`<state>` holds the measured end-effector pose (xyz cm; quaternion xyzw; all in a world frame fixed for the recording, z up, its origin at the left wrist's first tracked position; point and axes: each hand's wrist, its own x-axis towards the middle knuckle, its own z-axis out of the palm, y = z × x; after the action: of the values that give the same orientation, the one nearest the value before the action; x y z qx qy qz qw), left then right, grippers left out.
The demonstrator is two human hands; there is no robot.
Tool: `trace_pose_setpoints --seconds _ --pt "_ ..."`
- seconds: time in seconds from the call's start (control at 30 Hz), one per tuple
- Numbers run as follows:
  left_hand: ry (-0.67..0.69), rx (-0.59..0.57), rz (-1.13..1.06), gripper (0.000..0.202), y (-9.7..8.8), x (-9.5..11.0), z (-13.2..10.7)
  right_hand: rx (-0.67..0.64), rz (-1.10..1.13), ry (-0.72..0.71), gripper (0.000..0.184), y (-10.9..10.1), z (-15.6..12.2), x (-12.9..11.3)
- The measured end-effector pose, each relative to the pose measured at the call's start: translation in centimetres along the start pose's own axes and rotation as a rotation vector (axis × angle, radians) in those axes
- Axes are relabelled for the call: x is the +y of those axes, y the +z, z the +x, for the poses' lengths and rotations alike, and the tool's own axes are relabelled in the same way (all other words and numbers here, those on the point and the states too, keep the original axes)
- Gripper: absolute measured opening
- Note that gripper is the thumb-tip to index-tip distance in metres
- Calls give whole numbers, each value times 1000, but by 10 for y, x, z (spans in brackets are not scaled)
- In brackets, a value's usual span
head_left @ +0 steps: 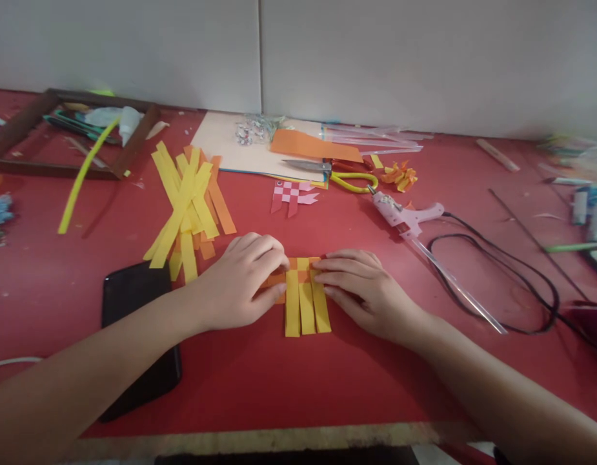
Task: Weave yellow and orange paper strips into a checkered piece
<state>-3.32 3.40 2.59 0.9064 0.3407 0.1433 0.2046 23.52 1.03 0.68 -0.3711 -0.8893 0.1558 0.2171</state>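
Observation:
A small weave of yellow and orange paper strips lies on the red table in front of me, its yellow ends pointing toward me and orange ends sticking out to the left. My left hand grips its left side, fingertips at the upper left corner and thumb over the orange strips. From the other side, my right hand presses thumb and fingertips together on the right edge. Behind the weave sits a finished pink and red woven paper fish.
Loose yellow strips are piled at left, by a black phone-like slab under my left forearm. Scissors, orange paper and a pink glue gun with its looping cord lie behind. A wooden frame stands far left.

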Motion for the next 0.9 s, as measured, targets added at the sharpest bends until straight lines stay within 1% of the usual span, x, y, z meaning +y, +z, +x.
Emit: trace_pose_setpoints --seconds 0.1,0.23,0.33,0.47,0.9 --pt "-6 9 14 12 0 -1 0 51 11 12 27 0 1 -1" --pt "37 25 17 22 2 -4 -1 137 3 61 28 0 4 0" --pt "61 12 -7 25 3 -5 1 116 -5 70 27 0 6 2" --pt "57 7 -48 24 3 -6 3 77 -23 78 23 3 7 6" --pt "55 28 -69 23 4 -9 4 64 -19 98 24 4 7 6"
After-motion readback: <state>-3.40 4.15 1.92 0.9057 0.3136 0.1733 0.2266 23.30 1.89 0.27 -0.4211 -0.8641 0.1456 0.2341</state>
